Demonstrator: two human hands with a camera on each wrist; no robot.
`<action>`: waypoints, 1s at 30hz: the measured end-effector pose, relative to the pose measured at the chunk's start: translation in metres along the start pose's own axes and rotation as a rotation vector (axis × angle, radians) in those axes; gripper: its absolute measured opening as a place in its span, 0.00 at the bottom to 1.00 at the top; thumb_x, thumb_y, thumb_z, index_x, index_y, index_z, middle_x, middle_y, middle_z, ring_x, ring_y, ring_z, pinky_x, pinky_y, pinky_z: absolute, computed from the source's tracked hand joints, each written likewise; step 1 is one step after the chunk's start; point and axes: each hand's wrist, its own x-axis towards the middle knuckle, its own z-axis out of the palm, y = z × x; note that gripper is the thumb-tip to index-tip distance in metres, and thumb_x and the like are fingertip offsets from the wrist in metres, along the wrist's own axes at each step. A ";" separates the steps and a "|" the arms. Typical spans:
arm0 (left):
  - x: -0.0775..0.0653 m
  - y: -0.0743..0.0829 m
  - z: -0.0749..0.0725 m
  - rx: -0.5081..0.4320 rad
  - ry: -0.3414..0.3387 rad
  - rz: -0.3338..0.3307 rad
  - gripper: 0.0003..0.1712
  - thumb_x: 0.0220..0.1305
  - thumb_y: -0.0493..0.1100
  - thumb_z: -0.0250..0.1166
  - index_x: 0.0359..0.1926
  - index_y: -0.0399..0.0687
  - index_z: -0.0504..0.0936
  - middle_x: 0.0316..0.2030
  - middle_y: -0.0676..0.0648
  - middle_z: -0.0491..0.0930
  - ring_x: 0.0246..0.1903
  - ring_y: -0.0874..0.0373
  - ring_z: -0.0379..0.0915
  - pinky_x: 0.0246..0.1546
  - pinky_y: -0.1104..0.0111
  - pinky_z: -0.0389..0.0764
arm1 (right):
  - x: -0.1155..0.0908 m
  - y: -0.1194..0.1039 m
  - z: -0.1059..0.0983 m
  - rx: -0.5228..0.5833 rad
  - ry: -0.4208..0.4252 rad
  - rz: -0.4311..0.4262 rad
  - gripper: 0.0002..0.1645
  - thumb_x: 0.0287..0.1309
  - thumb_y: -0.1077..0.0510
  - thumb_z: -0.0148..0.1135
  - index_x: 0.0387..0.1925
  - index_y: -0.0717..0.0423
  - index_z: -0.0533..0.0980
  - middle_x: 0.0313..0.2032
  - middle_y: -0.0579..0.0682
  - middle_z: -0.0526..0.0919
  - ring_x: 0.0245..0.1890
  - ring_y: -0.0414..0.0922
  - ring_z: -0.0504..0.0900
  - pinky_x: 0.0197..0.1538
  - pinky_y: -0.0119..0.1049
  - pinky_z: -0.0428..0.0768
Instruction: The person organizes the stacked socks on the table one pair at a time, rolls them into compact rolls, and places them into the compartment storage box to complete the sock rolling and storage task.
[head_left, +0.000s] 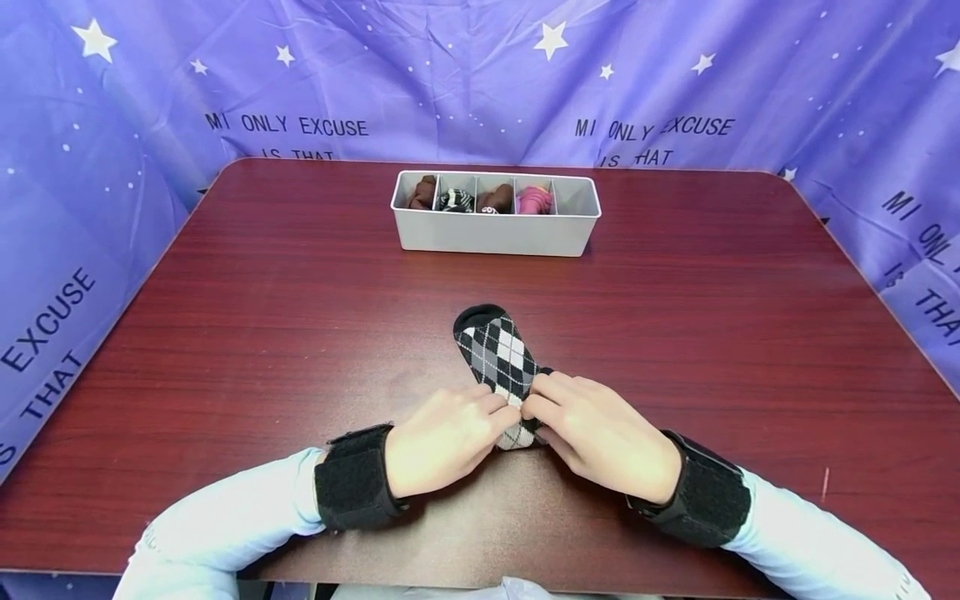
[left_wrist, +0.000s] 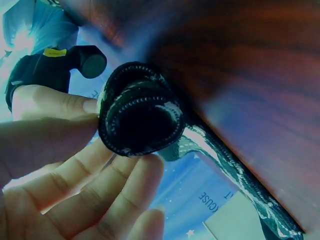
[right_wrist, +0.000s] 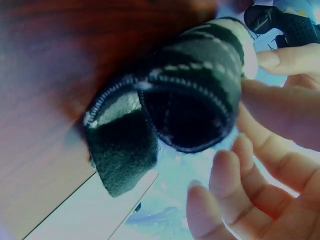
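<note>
A black, grey and white argyle sock [head_left: 497, 354] lies on the table in front of me, its black end pointing away. My left hand [head_left: 444, 437] and right hand [head_left: 603, 429] meet over its near part, thumbs and fingers pinching it from both sides. In the left wrist view the near part is curled into a roll [left_wrist: 131, 91], between my left thumb and fingers, while the flat length trails away along the table. Seen from the right wrist, my right thumb and index finger hold the roll [right_wrist: 205, 62], and a dark flap [right_wrist: 122, 155] hangs beside it.
Beyond the sock, a light grey divided box [head_left: 495, 233] stands toward the table's far edge. Its compartments hold brown bundles [head_left: 495, 200], a black-and-white striped bundle [head_left: 455, 200] and a pink bundle [head_left: 534, 200]. A purple star-printed curtain [head_left: 465, 75] hangs behind the table [head_left: 300, 317].
</note>
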 end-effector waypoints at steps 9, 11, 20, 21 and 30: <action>0.002 -0.002 0.003 0.029 0.009 -0.030 0.07 0.46 0.42 0.60 0.30 0.51 0.76 0.27 0.55 0.73 0.27 0.62 0.68 0.21 0.72 0.70 | -0.003 0.001 0.008 -0.048 -0.069 0.032 0.20 0.32 0.56 0.65 0.34 0.52 0.71 0.34 0.43 0.71 0.31 0.39 0.68 0.32 0.34 0.68; 0.002 -0.001 0.003 0.011 0.023 -0.024 0.06 0.47 0.43 0.60 0.30 0.51 0.75 0.27 0.55 0.72 0.26 0.62 0.68 0.21 0.72 0.70 | -0.003 0.002 0.010 -0.071 -0.061 0.028 0.19 0.33 0.61 0.62 0.34 0.53 0.71 0.33 0.43 0.71 0.31 0.40 0.69 0.31 0.33 0.68; -0.001 0.002 -0.003 -0.031 -0.045 -0.003 0.15 0.41 0.51 0.64 0.31 0.51 0.73 0.26 0.56 0.73 0.28 0.62 0.68 0.25 0.71 0.71 | -0.003 0.000 0.005 -0.010 -0.036 -0.023 0.14 0.33 0.65 0.53 0.30 0.53 0.69 0.22 0.39 0.70 0.23 0.36 0.67 0.28 0.30 0.65; -0.001 0.003 -0.003 -0.038 -0.049 -0.001 0.15 0.42 0.51 0.64 0.31 0.51 0.73 0.26 0.56 0.73 0.27 0.62 0.68 0.25 0.71 0.71 | -0.004 0.000 0.004 0.010 -0.044 -0.026 0.14 0.33 0.65 0.53 0.30 0.52 0.69 0.22 0.39 0.70 0.22 0.36 0.67 0.29 0.30 0.65; -0.001 -0.001 0.001 -0.092 -0.010 -0.006 0.08 0.45 0.41 0.58 0.31 0.49 0.72 0.23 0.55 0.74 0.24 0.61 0.70 0.25 0.71 0.71 | -0.005 0.000 -0.001 0.081 -0.063 -0.009 0.16 0.39 0.62 0.55 0.36 0.51 0.70 0.28 0.39 0.75 0.28 0.33 0.71 0.32 0.30 0.67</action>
